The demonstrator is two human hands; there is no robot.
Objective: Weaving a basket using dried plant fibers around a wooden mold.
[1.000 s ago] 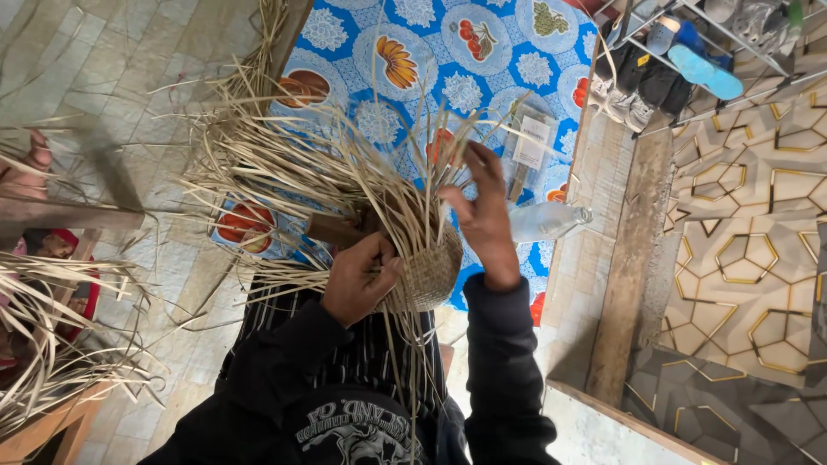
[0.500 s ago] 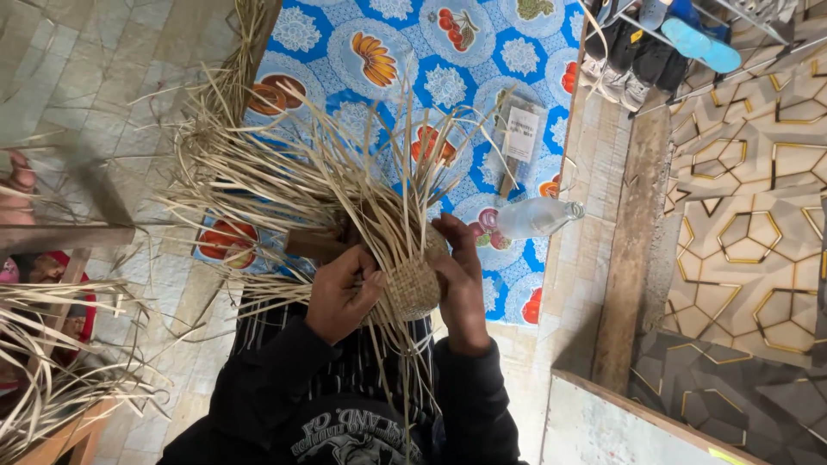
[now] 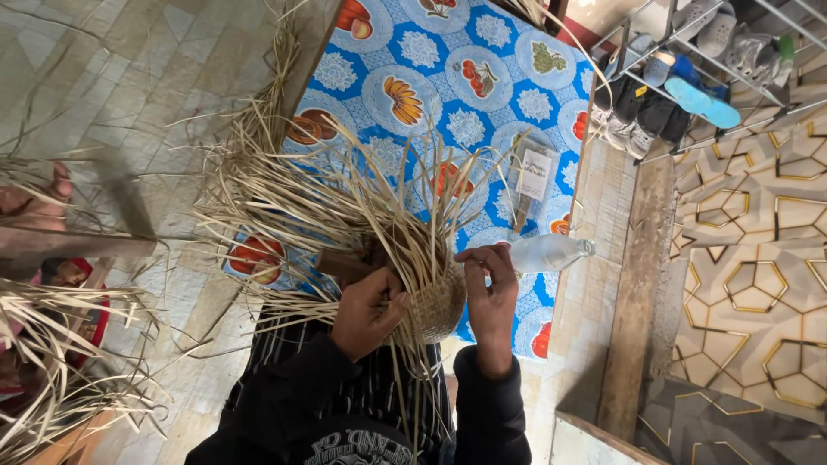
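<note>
A small woven straw basket [image 3: 438, 303] with many loose pale straw strands [image 3: 327, 202] fanning up and left is held above my lap. My left hand [image 3: 369, 312] grips its left side, fingers closed around the strands. My right hand [image 3: 489, 293] presses against the basket's right side, fingers pinching a strand near the rim. Both sleeves are black.
A blue patterned cloth with fruit pictures [image 3: 448, 95] covers the surface ahead. A clear plastic bottle [image 3: 551, 252] and a small packet [image 3: 534, 175] lie on it. A shoe rack [image 3: 689, 77] stands at upper right. Straw bundles [image 3: 60, 362] and another person's hand [image 3: 34, 200] are at left.
My right hand has come down from a raised position to the basket's side. The view has shifted slightly; the basket stays between both hands.
</note>
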